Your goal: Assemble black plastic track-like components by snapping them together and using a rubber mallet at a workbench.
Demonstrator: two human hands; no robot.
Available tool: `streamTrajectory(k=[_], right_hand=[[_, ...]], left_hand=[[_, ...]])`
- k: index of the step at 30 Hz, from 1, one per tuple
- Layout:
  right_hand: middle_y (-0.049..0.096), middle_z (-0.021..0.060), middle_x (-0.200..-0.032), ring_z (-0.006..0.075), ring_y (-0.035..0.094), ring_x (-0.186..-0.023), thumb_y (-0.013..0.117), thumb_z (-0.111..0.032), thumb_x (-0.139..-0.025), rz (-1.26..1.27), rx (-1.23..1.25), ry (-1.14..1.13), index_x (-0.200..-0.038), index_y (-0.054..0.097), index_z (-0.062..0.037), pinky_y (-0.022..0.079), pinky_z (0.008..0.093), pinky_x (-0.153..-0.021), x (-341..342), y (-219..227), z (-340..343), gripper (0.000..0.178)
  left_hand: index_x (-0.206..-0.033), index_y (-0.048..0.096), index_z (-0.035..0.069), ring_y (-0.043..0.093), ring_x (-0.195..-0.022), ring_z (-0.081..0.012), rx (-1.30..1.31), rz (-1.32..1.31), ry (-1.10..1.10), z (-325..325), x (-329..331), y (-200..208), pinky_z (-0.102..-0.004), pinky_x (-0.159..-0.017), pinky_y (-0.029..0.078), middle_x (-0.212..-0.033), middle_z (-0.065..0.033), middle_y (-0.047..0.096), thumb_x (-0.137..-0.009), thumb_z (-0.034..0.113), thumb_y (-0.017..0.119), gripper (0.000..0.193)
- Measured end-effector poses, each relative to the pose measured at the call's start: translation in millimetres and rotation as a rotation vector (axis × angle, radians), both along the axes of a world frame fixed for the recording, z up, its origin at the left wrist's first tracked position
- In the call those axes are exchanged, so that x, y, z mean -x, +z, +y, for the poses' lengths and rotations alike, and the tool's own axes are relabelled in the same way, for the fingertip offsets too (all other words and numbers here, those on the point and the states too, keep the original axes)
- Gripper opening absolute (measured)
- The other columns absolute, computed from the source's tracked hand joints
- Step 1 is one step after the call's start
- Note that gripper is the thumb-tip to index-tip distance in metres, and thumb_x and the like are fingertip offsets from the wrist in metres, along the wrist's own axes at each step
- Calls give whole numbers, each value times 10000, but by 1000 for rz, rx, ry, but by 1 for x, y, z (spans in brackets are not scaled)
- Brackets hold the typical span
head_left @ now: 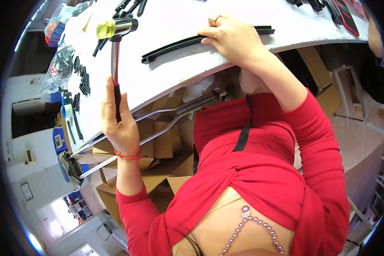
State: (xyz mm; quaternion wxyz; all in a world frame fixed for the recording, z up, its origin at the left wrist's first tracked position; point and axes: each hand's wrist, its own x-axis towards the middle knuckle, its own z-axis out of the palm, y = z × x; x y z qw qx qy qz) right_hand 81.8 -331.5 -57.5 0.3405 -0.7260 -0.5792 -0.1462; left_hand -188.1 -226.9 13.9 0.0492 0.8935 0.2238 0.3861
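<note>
My left hand (120,121) is wrapped round the dark grip of a mallet (116,64), which stands up over the left part of the white table. Its head has a clear yellow face on one side and a dark one on the other, joined by a shiny metal collar. A long black ribbed strip (175,48) lies along the near edge of the table. Fingers of my right hand (234,40) close on this strip toward its right end; the hand hides part of it.
Black plastic parts (84,81) and a clear plastic bag (60,70) lie at the table's left. A red-edged phone (346,17) rests at the far right, near another person's arm (374,36). Cardboard boxes (158,141) and metal bars (158,132) are below the table.
</note>
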Motion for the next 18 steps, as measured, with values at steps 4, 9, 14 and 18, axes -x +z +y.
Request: streamTrajectory(k=[4,9,14,18], right_hand=[[646,46,-919,235,636,-939,667,-280,-838,-32,-36,6,-976,735,-146,536,373,-749,-4,3,3,204],[632,69,-901,268,626,-894,673,-274,-828,11,64,16,-997,717,-150,519,370,-765,-12,10,-4,214],[608,44,-902,240,619,-851,708,-193,-797,-30,-120,18,-977,716,-162,520,377,-713,-43,31,-4,182],[640,62,-913,262,630,-900,620,-312,-889,-194,-106,-443,-956,716,-207,553,388,-705,-145,83,-16,157]], left_hand=[[-1363,550,93,662,-976,-253,144,385,-37,9,1,-6,-349,-850,503,-1137,-125,676,-888,-51,575,496],[-1345,557,92,624,-1074,-305,192,127,48,50,-8,7,-360,-918,473,-1168,-175,634,-925,-6,557,431],[-1338,563,106,580,-1023,-337,234,433,245,100,7,-25,-435,-899,448,-1087,-154,601,-907,52,581,435],[-1349,561,136,515,-1170,-317,-161,442,248,99,-6,-49,-515,-1020,352,-1197,-144,569,-908,61,565,447]])
